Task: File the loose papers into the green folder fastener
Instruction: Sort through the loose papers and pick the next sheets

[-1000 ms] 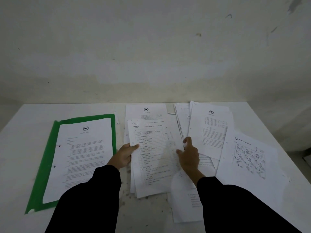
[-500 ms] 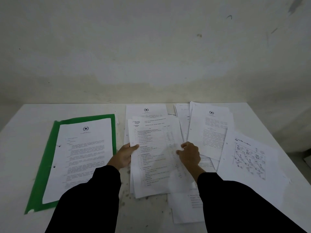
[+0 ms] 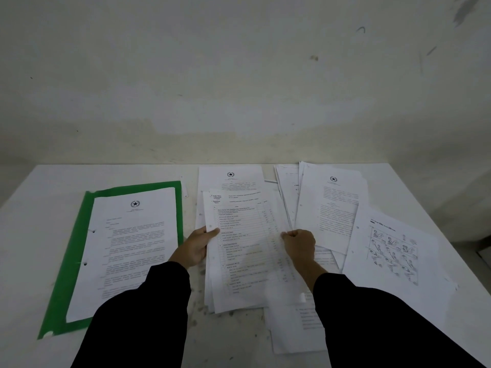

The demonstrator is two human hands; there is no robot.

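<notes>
The green folder (image 3: 70, 256) lies open on the left of the white table, with a printed sheet (image 3: 132, 251) lying on it. In the middle sits a stack of loose papers, topped by a sheet with a printed table (image 3: 247, 248). My left hand (image 3: 198, 247) pinches this stack's left edge, thumb on top. My right hand (image 3: 299, 244) grips the right edge of the same sheet with curled fingers. More loose papers (image 3: 329, 208) fan out to the right, along with a page of drawings (image 3: 393, 253).
The white table (image 3: 34, 208) ends at a pale wall (image 3: 239, 88) just behind the papers. Its right edge runs diagonally down to the lower right. One sheet (image 3: 295, 333) lies near the front, partly under my right sleeve. Dark specks mark the table between my sleeves.
My right hand has gone from a pointing, extended finger to curled fingers gripping the top sheet's right edge. The left hand has kept its hold.
</notes>
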